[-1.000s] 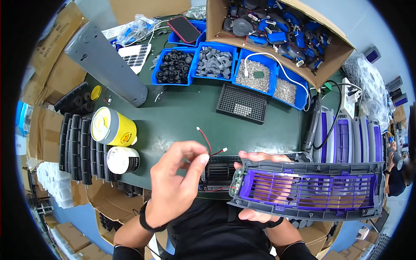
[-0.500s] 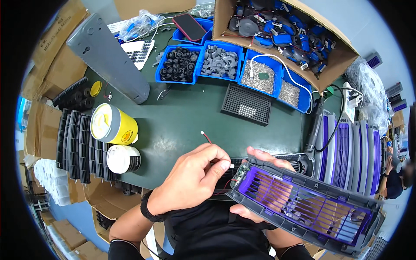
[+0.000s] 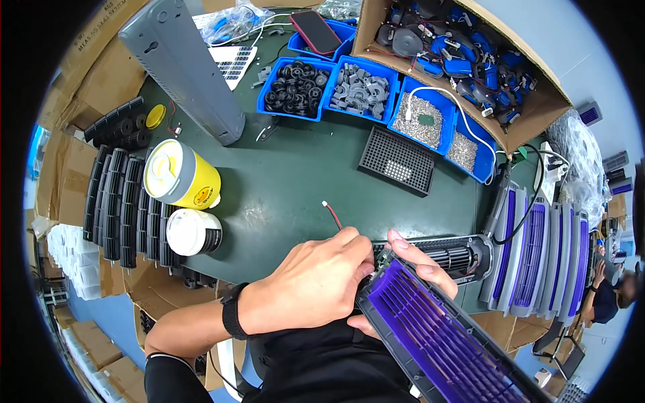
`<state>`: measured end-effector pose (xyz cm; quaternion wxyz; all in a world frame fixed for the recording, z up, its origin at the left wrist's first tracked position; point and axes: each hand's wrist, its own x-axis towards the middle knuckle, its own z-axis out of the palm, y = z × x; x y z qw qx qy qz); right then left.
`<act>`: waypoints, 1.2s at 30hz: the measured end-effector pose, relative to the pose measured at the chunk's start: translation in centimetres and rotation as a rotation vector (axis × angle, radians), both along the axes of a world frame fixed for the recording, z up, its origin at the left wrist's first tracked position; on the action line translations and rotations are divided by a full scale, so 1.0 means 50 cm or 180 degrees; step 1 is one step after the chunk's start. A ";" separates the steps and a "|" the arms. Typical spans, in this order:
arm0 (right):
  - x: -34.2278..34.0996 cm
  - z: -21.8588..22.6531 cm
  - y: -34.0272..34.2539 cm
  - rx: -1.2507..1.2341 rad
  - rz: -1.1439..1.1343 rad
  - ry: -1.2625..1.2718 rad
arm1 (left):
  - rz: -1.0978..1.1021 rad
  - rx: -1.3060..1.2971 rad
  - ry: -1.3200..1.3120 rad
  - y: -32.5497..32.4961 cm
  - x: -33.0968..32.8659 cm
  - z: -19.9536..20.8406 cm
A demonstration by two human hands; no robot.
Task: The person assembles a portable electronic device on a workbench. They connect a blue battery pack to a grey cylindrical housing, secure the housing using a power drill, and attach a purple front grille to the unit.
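My right hand (image 3: pixel 424 267) grips a grey fan cover (image 3: pixel 463 336) with a purple slatted grille near its upper end, and the cover slants down to the lower right. At that end sits a small circuit board (image 3: pixel 383 260), partly covered by fingers. My left hand (image 3: pixel 316 279) pinches a small wire plug against the board end; its fingertips hide the plug. A red wire (image 3: pixel 332 213) with a white connector sticks out beyond my left knuckles over the table. Behind my right hand lies a grey fan housing (image 3: pixel 487 258) with a black roller in it.
Blue bins of black wheels (image 3: pixel 294 88), grey parts (image 3: pixel 361 88) and screws (image 3: pixel 420 117) line the back. A black perforated tray (image 3: pixel 396 161), yellow cup (image 3: pixel 185 174), white jar (image 3: pixel 191 232) and upright grey housing (image 3: pixel 185 70) stand nearer. Purple-grilled covers (image 3: pixel 531 255) stack at right, black rollers (image 3: pixel 114 208) at left.
The cover has swung steeper, its far end dropping toward me. My left hand has moved right with the white plug, up to the board end. The view has shifted slightly.
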<state>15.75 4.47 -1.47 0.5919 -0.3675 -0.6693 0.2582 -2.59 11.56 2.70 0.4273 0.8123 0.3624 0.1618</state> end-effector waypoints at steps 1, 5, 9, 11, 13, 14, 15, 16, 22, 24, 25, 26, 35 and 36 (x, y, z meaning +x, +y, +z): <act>0.004 -0.001 0.000 0.0008 0.0039 -0.0093 | 0.0014 0.0224 -0.0010 -0.003 0.001 -0.005; 0.004 0.002 -0.003 -0.0100 0.0080 -0.0141 | 0.0097 0.1031 0.0186 -0.027 0.008 -0.011; 0.002 -0.003 -0.005 -0.0257 0.0122 0.0102 | 0.0038 0.1255 0.0239 -0.031 0.006 -0.016; 0.003 -0.013 -0.005 -0.0224 0.0077 0.0042 | 0.0060 0.1185 0.0089 -0.033 0.010 -0.025; 0.004 -0.019 -0.004 -0.0267 0.0027 0.0015 | 0.0106 0.1091 -0.0084 -0.030 0.013 -0.033; -0.002 -0.020 -0.007 -0.0347 -0.0017 0.0285 | 0.0129 0.1019 -0.0188 -0.028 0.014 -0.037; 0.000 -0.017 -0.005 -0.0350 0.0011 0.0255 | 0.0133 0.0947 -0.0277 -0.026 0.013 -0.037; 0.006 -0.011 -0.003 -0.0352 0.0038 0.0225 | 0.0194 0.0970 -0.0383 -0.025 0.009 -0.032; 0.023 -0.002 0.015 -0.0404 0.0306 0.0486 | 0.1648 0.0583 -0.0829 -0.026 -0.031 0.003; 0.026 0.003 0.013 -0.0536 0.0430 0.0512 | 0.2118 -0.0325 -0.1429 -0.018 -0.038 -0.046; 0.028 0.006 0.014 -0.0601 0.0509 0.0517 | 0.2222 -0.0816 -0.1834 -0.010 -0.033 -0.056; 0.028 0.008 0.011 -0.0712 0.0549 0.0624 | 0.2163 -0.0935 -0.2007 -0.002 -0.030 -0.063; 0.031 0.001 0.015 -0.0714 0.0700 0.0896 | 0.1210 -0.2389 -0.2708 0.033 -0.038 -0.077; 0.030 0.004 0.017 -0.0705 0.0699 0.0906 | 0.1091 -0.2389 -0.2588 0.038 -0.044 -0.071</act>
